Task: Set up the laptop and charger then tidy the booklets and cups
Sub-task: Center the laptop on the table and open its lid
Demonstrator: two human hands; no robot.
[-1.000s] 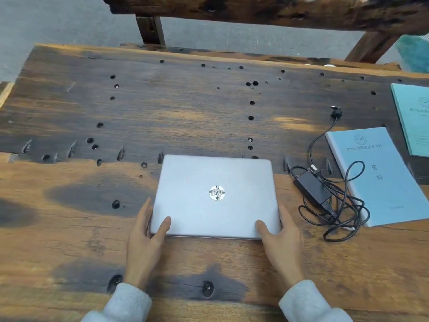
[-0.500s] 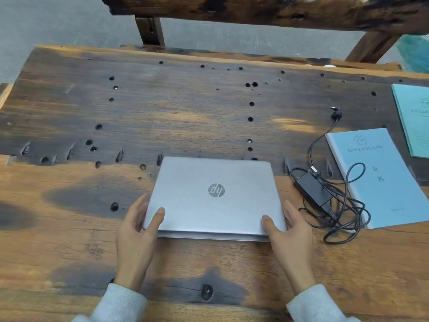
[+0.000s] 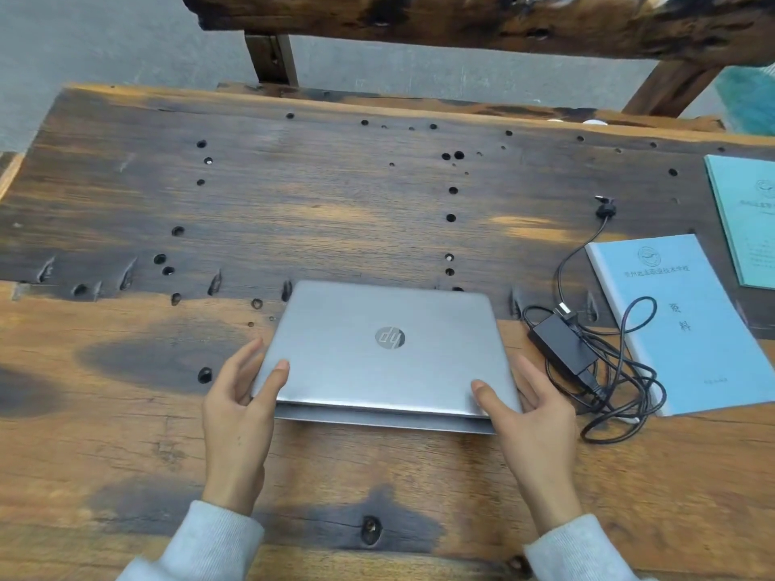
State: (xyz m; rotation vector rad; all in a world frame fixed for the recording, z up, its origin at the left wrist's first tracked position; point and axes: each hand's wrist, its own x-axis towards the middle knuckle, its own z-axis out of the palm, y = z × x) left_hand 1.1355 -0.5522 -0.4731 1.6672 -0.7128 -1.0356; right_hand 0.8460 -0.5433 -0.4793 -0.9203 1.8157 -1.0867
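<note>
A silver laptop [image 3: 390,350] lies near the front of the wooden table [image 3: 293,195], its lid lifted a crack above the base. My left hand [image 3: 241,408] grips the lid's front left corner, thumb on top. My right hand [image 3: 530,417] grips the front right corner the same way. Right of the laptop lies a black charger brick [image 3: 562,343] in a tangle of black cable [image 3: 620,392], with its plug end [image 3: 605,205] farther back. A blue booklet [image 3: 679,325] lies partly under the cable. A teal booklet [image 3: 750,215] sits at the right edge. No cups are in view.
The table top is dark, worn wood with many small holes. A heavy wooden bench [image 3: 461,18] stands behind the far edge, with grey floor [image 3: 105,39] beyond. A small white object [image 3: 593,122] shows at the far edge.
The laptop lid was flat shut a second ago; its front edge now stands slightly above the base. Both hands have shifted up with the lid corners.
</note>
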